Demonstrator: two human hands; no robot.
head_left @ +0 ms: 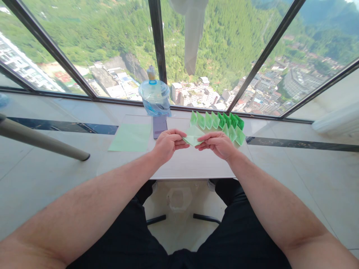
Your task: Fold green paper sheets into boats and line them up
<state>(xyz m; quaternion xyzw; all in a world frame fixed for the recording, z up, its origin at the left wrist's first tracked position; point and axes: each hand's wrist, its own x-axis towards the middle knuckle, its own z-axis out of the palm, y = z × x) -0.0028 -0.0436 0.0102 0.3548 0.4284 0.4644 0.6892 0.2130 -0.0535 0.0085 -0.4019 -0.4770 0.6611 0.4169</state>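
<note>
Between my two hands is a pale green folded paper boat, raised a little over the white table. My left hand pinches its left tip between thumb and fingers. On the other side, my right hand grips the right tip the same way. Just beyond my right hand stand several finished folded boats in light and darker green, lined up in rows. A flat light green paper sheet lies on the table left of my left hand.
A dark phone rests on the table behind my left hand. Behind it, a clear blue-tinted plastic water jug stands near the window. The white table's front edge is above my knees. A grey pole juts in from the left.
</note>
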